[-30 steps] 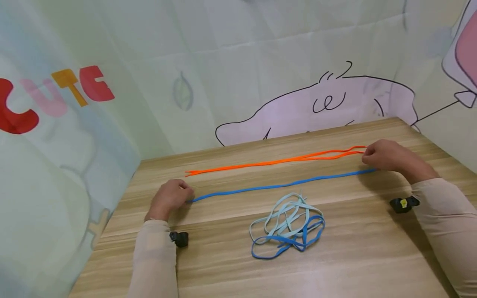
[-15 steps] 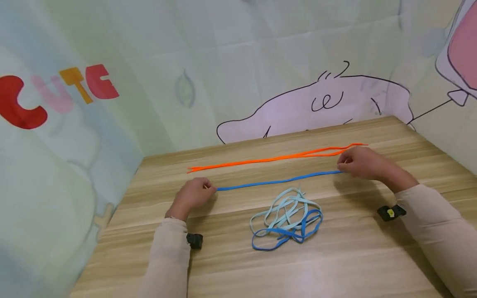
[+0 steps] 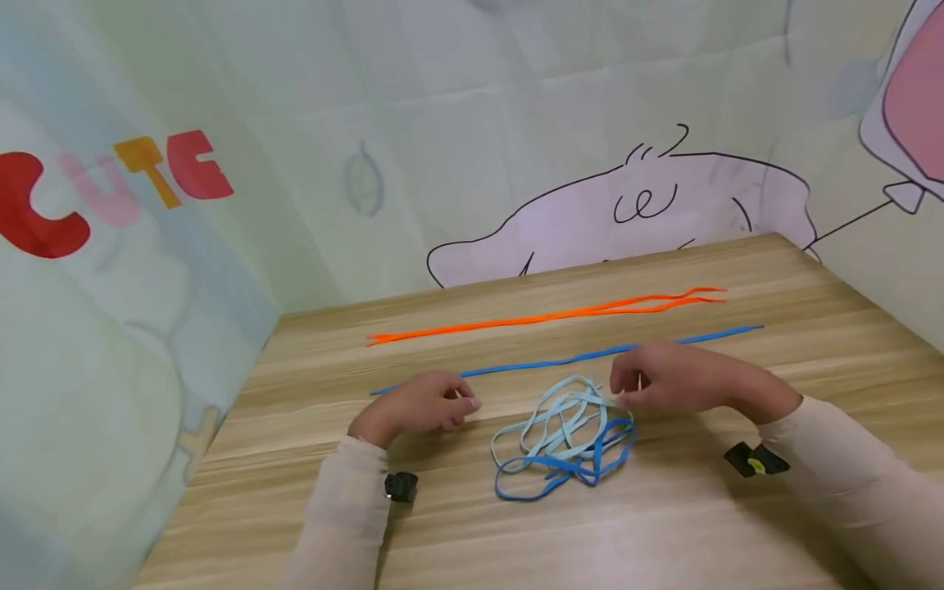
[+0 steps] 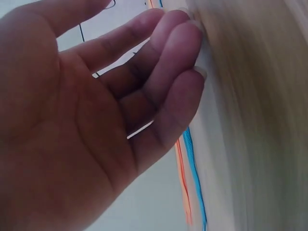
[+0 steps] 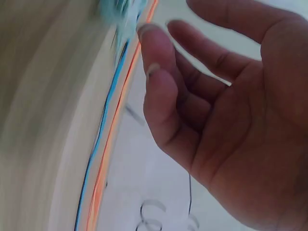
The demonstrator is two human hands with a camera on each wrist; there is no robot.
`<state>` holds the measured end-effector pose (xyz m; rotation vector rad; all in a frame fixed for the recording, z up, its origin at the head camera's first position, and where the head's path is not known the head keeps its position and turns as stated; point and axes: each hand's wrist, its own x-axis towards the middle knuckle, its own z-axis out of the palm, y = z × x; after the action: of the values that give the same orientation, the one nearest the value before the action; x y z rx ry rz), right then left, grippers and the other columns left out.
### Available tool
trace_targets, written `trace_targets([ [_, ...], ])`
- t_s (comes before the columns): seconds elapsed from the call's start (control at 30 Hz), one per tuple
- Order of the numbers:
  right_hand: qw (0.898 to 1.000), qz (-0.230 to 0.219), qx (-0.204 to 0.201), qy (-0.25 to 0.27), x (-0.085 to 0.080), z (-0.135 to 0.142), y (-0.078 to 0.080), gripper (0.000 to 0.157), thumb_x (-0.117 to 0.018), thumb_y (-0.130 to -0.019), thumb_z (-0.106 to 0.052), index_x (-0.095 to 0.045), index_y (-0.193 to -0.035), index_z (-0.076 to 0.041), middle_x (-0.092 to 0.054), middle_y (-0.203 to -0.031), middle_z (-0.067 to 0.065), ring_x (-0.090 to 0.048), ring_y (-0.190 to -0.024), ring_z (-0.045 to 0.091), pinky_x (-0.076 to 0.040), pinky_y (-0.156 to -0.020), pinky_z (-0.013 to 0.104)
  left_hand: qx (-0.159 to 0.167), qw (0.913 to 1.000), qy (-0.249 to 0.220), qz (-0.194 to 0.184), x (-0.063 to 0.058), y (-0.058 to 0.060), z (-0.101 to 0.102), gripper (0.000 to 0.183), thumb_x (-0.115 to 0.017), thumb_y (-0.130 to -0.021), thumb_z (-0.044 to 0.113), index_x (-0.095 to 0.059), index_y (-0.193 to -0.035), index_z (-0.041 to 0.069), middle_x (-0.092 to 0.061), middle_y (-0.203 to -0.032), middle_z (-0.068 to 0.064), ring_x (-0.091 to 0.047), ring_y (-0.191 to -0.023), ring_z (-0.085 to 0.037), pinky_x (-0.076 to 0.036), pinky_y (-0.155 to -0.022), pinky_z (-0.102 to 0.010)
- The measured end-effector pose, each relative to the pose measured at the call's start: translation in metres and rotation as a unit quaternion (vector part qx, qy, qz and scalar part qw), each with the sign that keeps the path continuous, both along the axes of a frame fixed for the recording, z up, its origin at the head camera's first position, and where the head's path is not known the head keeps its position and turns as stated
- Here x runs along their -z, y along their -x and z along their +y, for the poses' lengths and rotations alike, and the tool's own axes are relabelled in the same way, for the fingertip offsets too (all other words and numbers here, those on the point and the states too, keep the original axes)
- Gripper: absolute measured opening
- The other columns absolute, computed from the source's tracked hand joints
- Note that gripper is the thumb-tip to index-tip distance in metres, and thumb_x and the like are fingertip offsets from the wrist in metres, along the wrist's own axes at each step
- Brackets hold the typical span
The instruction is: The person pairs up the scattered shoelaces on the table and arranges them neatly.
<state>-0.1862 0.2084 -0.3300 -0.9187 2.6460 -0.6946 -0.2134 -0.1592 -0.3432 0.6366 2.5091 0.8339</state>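
Observation:
My left hand [image 3: 423, 406] hovers over the table left of a loose tangle of laces, its fingers loosely bent and holding nothing. That tangle combines a pale blue flat lace [image 3: 549, 449] and a darker blue one [image 3: 537, 496]. At its upper right is my right hand [image 3: 674, 377], fingers relaxed, with no lace between them in the right wrist view; whether a fingertip touches the tangle I cannot tell. Behind both hands a blue lace [image 3: 568, 360] lies stretched straight, partly hidden by them. Farther back lie orange laces [image 3: 516, 321], side by side and spread apart at the right.
The wood-grain table [image 3: 472, 541] carries all the laces. A printed cloth backdrop [image 3: 516, 123] stands along its far and left edges. Black wrist cameras [image 3: 401, 487] hang under both sleeves.
Both hands slid inward along the straight blue lace, then left it and came nearer to me, toward the tangle. The right hand moved left, the left hand right. The laces stay put.

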Motion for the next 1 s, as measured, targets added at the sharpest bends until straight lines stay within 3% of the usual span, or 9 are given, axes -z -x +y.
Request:
trace_targets([
  [0.2,0.998,-0.021,-0.050,0.010,0.004,-0.021,-0.018,0.006,-0.073,-0.092,-0.022,-0.068,-0.093,-0.024,-0.060,-0.081,-0.014,-0.055,-0.075,0.007,-0.049,-0.067,0.027,0.025,0.9996,0.007,-0.006,0.001,-0.005,0.012,0.018,-0.063,-0.099,0.031,-0.068,-0.096,0.014,-0.065,-0.079,0.000,-0.059,-0.068,-0.013,-0.047,-0.064,-0.030],
  [0.37,0.997,-0.033,-0.063,0.009,0.007,-0.033,-0.026,0.011,-0.075,-0.090,-0.023,-0.067,-0.098,-0.022,-0.060,-0.079,-0.015,-0.056,-0.074,0.004,-0.049,-0.068,0.027,0.055,0.9984,0.002,-0.012,-0.001,-0.010,0.021,0.018,-0.061,-0.099,0.033,-0.068,-0.099,0.016,-0.066,-0.083,0.000,-0.062,-0.075,-0.014,-0.048,-0.070,-0.032],
  [0.53,0.997,-0.030,-0.067,-0.013,0.009,-0.043,-0.032,0.018,-0.077,-0.088,-0.027,-0.069,-0.103,-0.021,-0.060,-0.075,-0.018,-0.055,-0.070,0.001,-0.048,-0.067,0.025,0.078,0.9968,-0.006,-0.016,-0.005,-0.013,0.031,0.015,-0.061,-0.100,0.029,-0.068,-0.096,0.016,-0.068,-0.081,-0.001,-0.059,-0.071,-0.014,-0.046,-0.065,-0.030],
  [0.77,0.996,-0.008,-0.082,-0.037,0.015,-0.056,-0.039,0.016,-0.079,-0.084,-0.033,-0.067,-0.093,-0.027,-0.055,-0.067,-0.017,-0.052,-0.064,-0.001,-0.044,-0.060,0.025,0.080,0.9962,0.005,-0.033,-0.005,-0.016,0.039,0.017,-0.062,-0.099,0.030,-0.068,-0.093,0.016,-0.068,-0.078,0.000,-0.060,-0.070,-0.013,-0.047,-0.065,-0.030],
  [1.0,0.993,0.031,-0.091,-0.063,0.018,-0.063,-0.043,0.024,-0.078,-0.083,-0.047,-0.063,-0.083,-0.029,-0.053,-0.069,-0.020,-0.049,-0.063,0.001,-0.041,-0.056,0.025,0.075,0.9959,-0.004,-0.051,-0.001,-0.018,0.041,0.018,-0.063,-0.099,0.029,-0.069,-0.093,0.013,-0.069,-0.079,-0.001,-0.065,-0.073,-0.016,-0.049,-0.067,-0.031],
])
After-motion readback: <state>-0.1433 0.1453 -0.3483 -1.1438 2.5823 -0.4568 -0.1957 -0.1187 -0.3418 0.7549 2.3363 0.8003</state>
